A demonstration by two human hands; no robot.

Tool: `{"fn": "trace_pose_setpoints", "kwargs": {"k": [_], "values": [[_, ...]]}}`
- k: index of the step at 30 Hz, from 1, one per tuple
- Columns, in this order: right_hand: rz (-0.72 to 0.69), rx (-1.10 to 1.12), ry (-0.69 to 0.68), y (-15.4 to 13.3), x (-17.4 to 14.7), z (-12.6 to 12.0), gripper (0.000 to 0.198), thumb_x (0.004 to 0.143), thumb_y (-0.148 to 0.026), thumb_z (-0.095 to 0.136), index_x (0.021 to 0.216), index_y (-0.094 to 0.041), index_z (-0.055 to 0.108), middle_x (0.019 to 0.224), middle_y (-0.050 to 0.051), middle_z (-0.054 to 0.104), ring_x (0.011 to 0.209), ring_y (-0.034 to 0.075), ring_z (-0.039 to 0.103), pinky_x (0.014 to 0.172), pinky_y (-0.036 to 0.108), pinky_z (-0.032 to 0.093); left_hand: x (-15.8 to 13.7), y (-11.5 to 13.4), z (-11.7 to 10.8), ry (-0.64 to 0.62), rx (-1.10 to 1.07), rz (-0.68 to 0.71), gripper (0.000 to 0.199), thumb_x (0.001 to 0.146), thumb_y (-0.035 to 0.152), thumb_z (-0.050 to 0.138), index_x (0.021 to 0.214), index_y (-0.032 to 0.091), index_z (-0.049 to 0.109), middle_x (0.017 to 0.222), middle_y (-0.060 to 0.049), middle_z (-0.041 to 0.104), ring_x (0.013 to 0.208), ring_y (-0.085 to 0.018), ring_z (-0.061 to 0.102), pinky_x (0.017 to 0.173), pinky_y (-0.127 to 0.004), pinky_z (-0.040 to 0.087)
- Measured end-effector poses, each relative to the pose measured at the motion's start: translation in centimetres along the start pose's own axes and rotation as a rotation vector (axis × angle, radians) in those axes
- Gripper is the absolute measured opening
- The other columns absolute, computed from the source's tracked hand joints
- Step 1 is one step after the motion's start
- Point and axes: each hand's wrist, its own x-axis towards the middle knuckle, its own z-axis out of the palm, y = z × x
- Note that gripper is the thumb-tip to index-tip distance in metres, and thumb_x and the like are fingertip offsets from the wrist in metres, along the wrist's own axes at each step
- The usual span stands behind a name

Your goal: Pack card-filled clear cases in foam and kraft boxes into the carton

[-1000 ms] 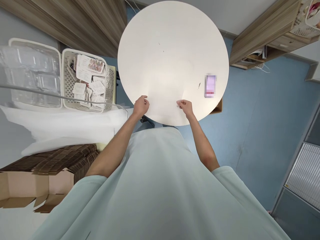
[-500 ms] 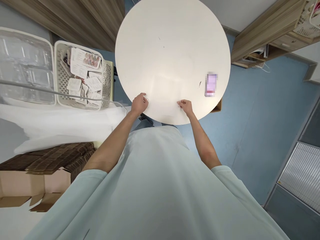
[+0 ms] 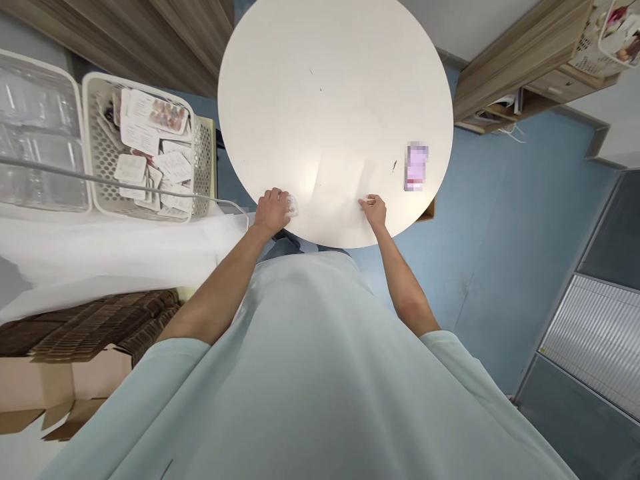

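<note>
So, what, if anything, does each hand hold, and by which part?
Left hand: a small clear object, seemingly by its left edge. Right hand: whether it holds anything cannot be told.

the left hand (image 3: 272, 212) has turned (a clear piece (image 3: 293, 205) now shows there).

The person wears a loose, plain, pale mint-green fabric top (image 3: 310, 360) with a rounded front edge and soft folds down the front. Its wide left short sleeve (image 3: 170, 367) and matching right short sleeve (image 3: 450, 347) leave the forearms, the left hand (image 3: 272, 212) and the right hand (image 3: 376, 212) bare. A short, thin dark line (image 3: 167, 469) marks the cloth low on the left. Dark blue-grey trousers (image 3: 286, 247) show beyond the front edge.
</note>
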Motion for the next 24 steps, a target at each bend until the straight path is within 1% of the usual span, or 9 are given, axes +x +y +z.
{"fn": "trace_pose_setpoints", "kwargs": {"k": [2,6,10,13,16,18,21,24], "values": [[0.014,-0.031,0.022,0.2,-0.7,0.2,0.039,0.092,-0.04,0.08,0.124,-0.023,0.067,0.11,0.007,0.078,0.103,0.024,0.077,0.097,0.038,0.058,0.6,1.0,0.0,0.01,-0.009,0.045,0.071,0.087,0.018,0.069,0.156,0.006,0.053,0.159,-0.027,0.055,0.143,-0.044,0.051,0.117,-0.054,0.046],[0.09,-0.09,0.038,0.5,-2.2,0.7,0.043,0.091,-0.037,0.082,0.127,-0.023,0.064,0.114,0.008,0.079,0.11,0.026,0.075,0.1,0.039,0.057,2.2,3.9,0.4,0.026,-0.029,0.186,0.071,0.088,0.021,0.07,0.157,0.011,0.054,0.161,-0.025,0.054,0.145,-0.045,0.051,0.116,-0.054,0.046],[0.155,-0.114,0.028,0.9,-3.6,1.0,0.036,0.092,-0.034,0.079,0.123,-0.024,0.063,0.114,0.008,0.08,0.111,0.026,0.074,0.103,0.041,0.056,3.6,6.5,1.2,0.015,-0.013,0.297,0.064,0.092,0.024,0.068,0.154,0.013,0.058,0.159,-0.025,0.056,0.143,-0.045,0.053,0.115,-0.056,0.046],[0.189,-0.113,0.019,1.3,-4.2,1.0,0.03,0.093,-0.029,0.075,0.12,-0.025,0.064,0.113,0.008,0.081,0.11,0.026,0.075,0.104,0.041,0.056,4.3,7.8,1.8,-0.005,0.005,0.355,0.061,0.093,0.023,0.067,0.152,0.014,0.059,0.156,-0.025,0.059,0.142,-0.045,0.055,0.114,-0.057,0.047],[0.193,-0.104,0.008,1.8,-4.4,0.6,0.028,0.093,-0.021,0.068,0.12,-0.025,0.064,0.112,0.006,0.082,0.109,0.025,0.076,0.102,0.039,0.056,4.6,8.7,2.5,-0.024,0.024,0.382,0.061,0.092,0.02,0.066,0.152,0.013,0.059,0.156,-0.026,0.059,0.143,-0.045,0.054,0.114,-0.057,0.047],[0.192,-0.102,0.01,2.1,-4.4,0.2,0.028,0.092,-0.019,0.065,0.119,-0.025,0.064,0.11,0.005,0.082,0.109,0.024,0.076,0.101,0.038,0.056,4.7,9.1,2.8,-0.031,0.025,0.382,0.06,0.092,0.02,0.065,0.152,0.013,0.059,0.156,-0.027,0.059,0.144,-0.045,0.054,0.115,-0.057,0.047],[0.194,-0.104,0.014,2.6,-4.1,-0.6,0.025,0.094,-0.022,0.067,0.119,-0.025,0.065,0.106,0.004,0.083,0.109,0.024,0.076,0.103,0.038,0.056,4.8,9.7,3.0,-0.039,0.018,0.363,0.059,0.095,0.024,0.066,0.152,0.013,0.059,0.155,-0.028,0.059,0.144,-0.046,0.055,0.114,-0.057,0.048],[0.196,-0.101,0.001,3.0,-3.9,-1.0,0.024,0.094,-0.028,0.071,0.117,-0.025,0.066,0.102,0.004,0.083,0.109,0.024,0.077,0.106,0.039,0.056,4.9,10.2,2.9,-0.044,0.01,0.343,0.06,0.098,0.032,0.068,0.154,0.013,0.057,0.156,-0.029,0.058,0.144,-0.048,0.054,0.114,-0.058,0.047]]}}
